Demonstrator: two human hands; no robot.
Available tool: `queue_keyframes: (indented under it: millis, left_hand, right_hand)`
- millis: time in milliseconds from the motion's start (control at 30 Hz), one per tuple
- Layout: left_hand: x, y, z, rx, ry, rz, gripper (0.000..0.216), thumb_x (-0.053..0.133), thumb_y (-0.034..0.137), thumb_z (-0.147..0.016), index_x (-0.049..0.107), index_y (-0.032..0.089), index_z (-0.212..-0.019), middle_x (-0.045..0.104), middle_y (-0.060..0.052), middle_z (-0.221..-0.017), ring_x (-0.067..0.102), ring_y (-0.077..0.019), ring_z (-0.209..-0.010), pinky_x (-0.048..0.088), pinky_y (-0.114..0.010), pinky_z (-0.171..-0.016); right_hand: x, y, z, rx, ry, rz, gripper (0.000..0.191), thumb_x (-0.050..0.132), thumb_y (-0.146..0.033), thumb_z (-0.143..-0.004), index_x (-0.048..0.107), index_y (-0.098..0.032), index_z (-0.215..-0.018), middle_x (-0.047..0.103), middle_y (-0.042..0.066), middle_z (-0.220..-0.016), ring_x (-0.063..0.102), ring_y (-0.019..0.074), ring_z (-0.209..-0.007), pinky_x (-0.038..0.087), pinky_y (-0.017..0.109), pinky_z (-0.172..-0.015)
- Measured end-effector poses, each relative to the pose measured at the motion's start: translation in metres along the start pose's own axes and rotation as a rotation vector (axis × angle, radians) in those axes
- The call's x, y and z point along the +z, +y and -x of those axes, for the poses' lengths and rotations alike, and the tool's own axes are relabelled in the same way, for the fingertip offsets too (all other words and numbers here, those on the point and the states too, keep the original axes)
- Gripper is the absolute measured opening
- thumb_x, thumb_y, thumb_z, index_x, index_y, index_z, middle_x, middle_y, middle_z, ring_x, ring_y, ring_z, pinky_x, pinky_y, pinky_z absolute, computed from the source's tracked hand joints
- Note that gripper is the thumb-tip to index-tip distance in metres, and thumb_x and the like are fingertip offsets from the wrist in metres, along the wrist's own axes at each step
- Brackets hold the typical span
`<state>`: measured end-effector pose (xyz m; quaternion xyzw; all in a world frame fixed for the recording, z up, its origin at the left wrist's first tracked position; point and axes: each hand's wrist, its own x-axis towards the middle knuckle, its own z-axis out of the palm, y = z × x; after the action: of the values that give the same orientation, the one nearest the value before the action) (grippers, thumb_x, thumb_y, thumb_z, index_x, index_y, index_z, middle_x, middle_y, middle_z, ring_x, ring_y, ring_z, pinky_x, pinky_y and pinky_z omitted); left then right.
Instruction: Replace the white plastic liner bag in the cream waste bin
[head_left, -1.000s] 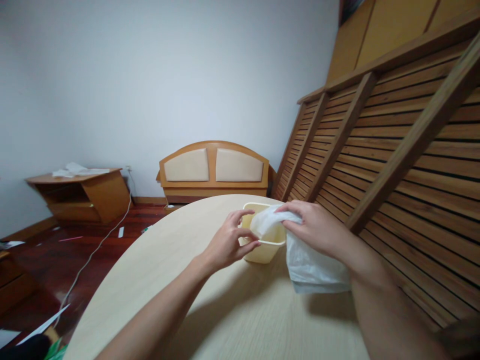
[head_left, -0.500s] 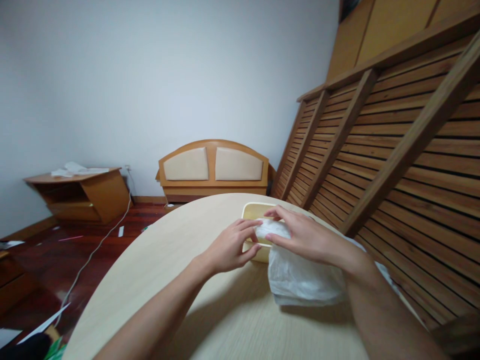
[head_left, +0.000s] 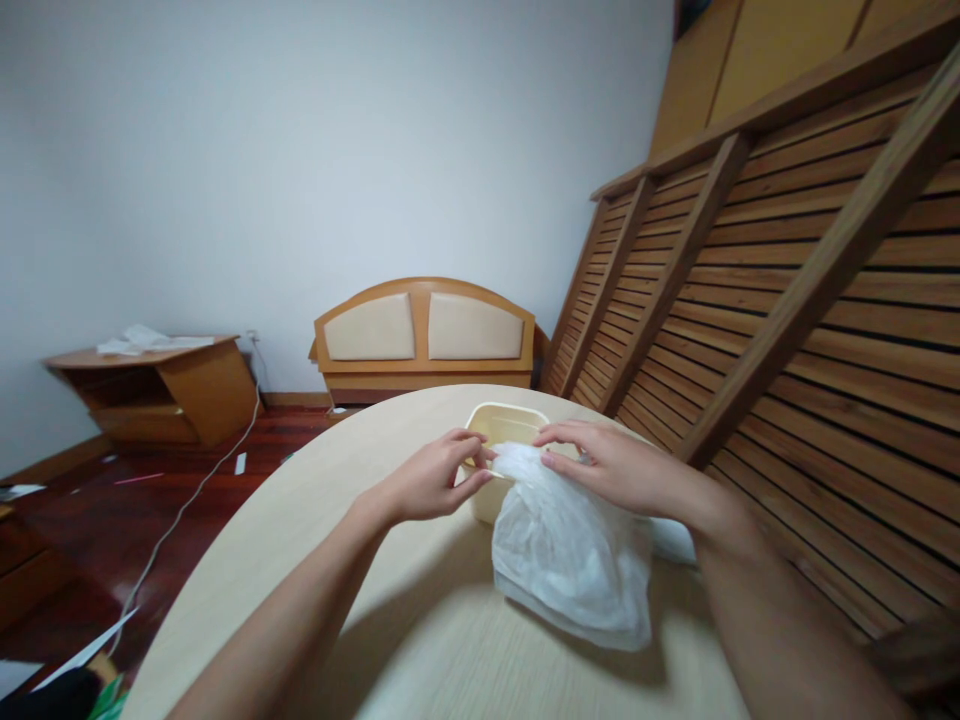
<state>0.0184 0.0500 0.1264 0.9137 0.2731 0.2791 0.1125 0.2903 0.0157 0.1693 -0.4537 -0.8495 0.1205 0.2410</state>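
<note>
A pale yellow plastic bin (head_left: 510, 416) stands on the light wooden table (head_left: 315, 560). A thin white plastic bag (head_left: 574, 560) lies partly inside its mouth, drapes over the near rim and bunches down onto the tabletop. At the bin's left near corner, my left hand (head_left: 435, 475) pinches the bag by the rim, with the fingertips inside and the thumb outside. My right hand (head_left: 611, 462) has thumb and fingers closed on the bag at the right side of the rim. The bin's lower right part is hidden behind the bag.
The table has a rounded far edge. Wooden slatted panels (head_left: 750, 330) lean close on the right. Beyond the table stand a headboard (head_left: 424, 330) and a low cabinet (head_left: 172, 390). A white cable (head_left: 180, 515) runs across the dark red floor at left.
The bin has shifted slightly left, with both hands moving along. More of the bag now hangs in front of the bin, puffed out toward me and to the left.
</note>
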Motion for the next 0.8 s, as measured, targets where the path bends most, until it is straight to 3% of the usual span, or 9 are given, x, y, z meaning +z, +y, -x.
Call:
queue_keyframes:
  millis: [233,400,567,700,800]
  left_hand:
    - [-0.009,-0.009,0.002,-0.056,0.022,-0.044,0.022,0.051,0.038,-0.099,0.065,0.022,-0.104,0.070,-0.010,-0.110,0.063,-0.0261,-0.112,0.052,-0.042,-0.096]
    - [-0.014,0.014,0.001,0.093,0.167,-0.084,0.023,0.060,0.037,-0.093,0.058,0.020,-0.108,0.064,-0.014,-0.124,0.061,-0.0272,-0.114,0.050,-0.044,-0.099]
    - [-0.002,0.031,-0.005,0.209,0.122,-0.151,0.040,0.066,0.041,-0.091,0.055,0.023,-0.126,0.061,-0.014,-0.135,0.059,-0.0286,-0.122,0.049,-0.045,-0.101]
    - [0.011,0.019,-0.009,0.131,0.188,-0.190,0.017,0.058,0.032,-0.097,0.064,0.021,-0.109,0.072,-0.010,-0.114,0.066,-0.0257,-0.105,0.053,-0.042,-0.091]
    - [0.013,0.010,-0.009,0.043,0.223,-0.167,0.018,0.054,0.031,-0.099,0.066,0.019,-0.095,0.074,-0.008,-0.094,0.066,-0.0239,-0.092,0.053,-0.040,-0.086]
  right_hand:
    - [0.003,0.000,-0.001,0.021,-0.033,-0.041,0.043,0.049,-0.047,-0.100,0.064,-0.023,-0.131,0.067,0.009,-0.135,0.065,0.0283,-0.118,0.049,0.044,-0.105]
    - [0.007,0.002,-0.005,-0.009,-0.035,-0.015,0.040,0.053,-0.045,-0.098,0.065,-0.022,-0.128,0.067,0.010,-0.133,0.063,0.0296,-0.121,0.046,0.046,-0.107]
    - [0.006,-0.003,-0.004,-0.028,-0.028,-0.007,0.038,0.053,-0.044,-0.098,0.065,-0.023,-0.127,0.068,0.009,-0.132,0.063,0.0289,-0.121,0.047,0.045,-0.106]
    - [0.006,-0.008,-0.002,0.023,-0.005,0.011,0.040,0.055,-0.039,-0.096,0.060,-0.022,-0.133,0.064,0.011,-0.138,0.063,0.0292,-0.121,0.047,0.045,-0.106]
    - [0.004,-0.013,-0.003,-0.013,0.053,0.026,0.035,0.055,-0.037,-0.097,0.060,-0.022,-0.128,0.065,0.011,-0.134,0.063,0.0276,-0.119,0.046,0.044,-0.103]
